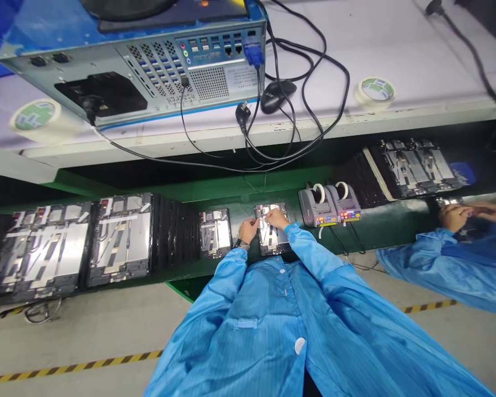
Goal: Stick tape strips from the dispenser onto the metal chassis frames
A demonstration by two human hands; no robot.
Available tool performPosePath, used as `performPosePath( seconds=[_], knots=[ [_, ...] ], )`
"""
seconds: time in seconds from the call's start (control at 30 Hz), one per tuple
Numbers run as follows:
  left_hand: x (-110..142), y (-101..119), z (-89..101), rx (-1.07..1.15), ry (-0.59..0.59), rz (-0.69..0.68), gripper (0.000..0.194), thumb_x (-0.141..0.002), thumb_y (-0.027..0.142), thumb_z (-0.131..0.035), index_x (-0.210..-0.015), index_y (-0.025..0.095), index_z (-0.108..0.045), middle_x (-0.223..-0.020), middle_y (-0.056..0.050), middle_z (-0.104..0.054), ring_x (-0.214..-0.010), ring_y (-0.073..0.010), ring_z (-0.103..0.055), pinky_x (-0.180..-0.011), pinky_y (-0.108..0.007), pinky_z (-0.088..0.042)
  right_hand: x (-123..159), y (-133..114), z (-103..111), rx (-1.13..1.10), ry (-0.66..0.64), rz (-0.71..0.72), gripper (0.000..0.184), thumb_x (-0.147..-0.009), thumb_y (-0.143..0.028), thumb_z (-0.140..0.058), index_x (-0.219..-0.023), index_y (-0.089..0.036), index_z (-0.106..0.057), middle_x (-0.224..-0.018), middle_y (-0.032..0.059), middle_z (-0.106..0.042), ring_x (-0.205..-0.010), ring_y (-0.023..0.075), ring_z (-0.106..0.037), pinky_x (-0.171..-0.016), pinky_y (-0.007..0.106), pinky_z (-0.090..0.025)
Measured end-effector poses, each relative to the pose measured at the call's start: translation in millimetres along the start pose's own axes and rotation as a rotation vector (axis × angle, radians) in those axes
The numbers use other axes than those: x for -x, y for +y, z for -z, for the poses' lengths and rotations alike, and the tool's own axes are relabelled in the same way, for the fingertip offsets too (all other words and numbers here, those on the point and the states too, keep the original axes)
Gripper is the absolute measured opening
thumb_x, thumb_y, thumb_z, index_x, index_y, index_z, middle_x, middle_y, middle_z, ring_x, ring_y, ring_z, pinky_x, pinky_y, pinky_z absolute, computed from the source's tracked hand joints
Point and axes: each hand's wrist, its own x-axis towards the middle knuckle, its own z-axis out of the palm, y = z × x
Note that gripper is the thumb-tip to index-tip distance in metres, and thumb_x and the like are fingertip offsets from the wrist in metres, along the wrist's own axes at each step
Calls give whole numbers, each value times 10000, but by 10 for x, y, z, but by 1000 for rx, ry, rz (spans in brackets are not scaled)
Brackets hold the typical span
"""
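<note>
An opened tablet (273, 242) with its inner parts showing lies on the green bench right in front of me. My left hand (248, 230), with a dark watch on the wrist, is at its upper left edge, thumb and fingers pinched together. Over the upper middle of the same tablet, my right hand (276, 219) is closed with its fingertips down on the parts. Whatever is between the fingers of either hand is too small to make out. A second opened tablet (215, 234) lies flat just left of my left hand.
Two tape dispensers (329, 207) stand right of my right hand. Stacked opened tablets (122, 240) fill the left, with another stack (417, 168) at right. A co-worker's hands (457, 216) work at far right. A computer case (149, 77) and loose cables (314, 129) occupy the shelf.
</note>
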Motion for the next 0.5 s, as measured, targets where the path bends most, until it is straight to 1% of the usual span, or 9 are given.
performPosePath(
  seconds=[0.13,0.2,0.33,0.5],
  knots=[
    [62,94,-41,-185,79,-92,251,-879,475,-699,-866,233,-763,-1092,-177,-761,-1214,-343,-633,-1013,-398,-427,11,-40,0,22,7,4,57,-772,-144,-720,-761,-165,-771,-796,50,-772,-773,161,-706,-667,199,-452],
    [81,138,-64,-274,80,-100,250,-894,448,-674,-885,214,-763,-1089,-208,-751,-1194,-370,-642,-1012,-430,-424,25,-59,1,34,8,3,53,-774,-141,-722,-756,-166,-765,-804,57,-773,-785,166,-711,-671,202,-451],
    [93,235,-106,-374,78,-101,255,-890,409,-664,-886,173,-761,-1082,-266,-731,-1170,-428,-650,-999,-493,-431,60,-104,4,56,16,-16,51,-756,-131,-736,-740,-173,-759,-804,87,-773,-809,198,-726,-690,228,-469],
    [71,332,-163,-454,77,-109,262,-888,361,-653,-915,125,-763,-1063,-316,-708,-1170,-482,-653,-964,-527,-457,44,-151,46,39,45,-20,114,-670,-69,-773,-665,-174,-730,-788,143,-763,-889,271,-740,-746,281,-505]
  ],
)
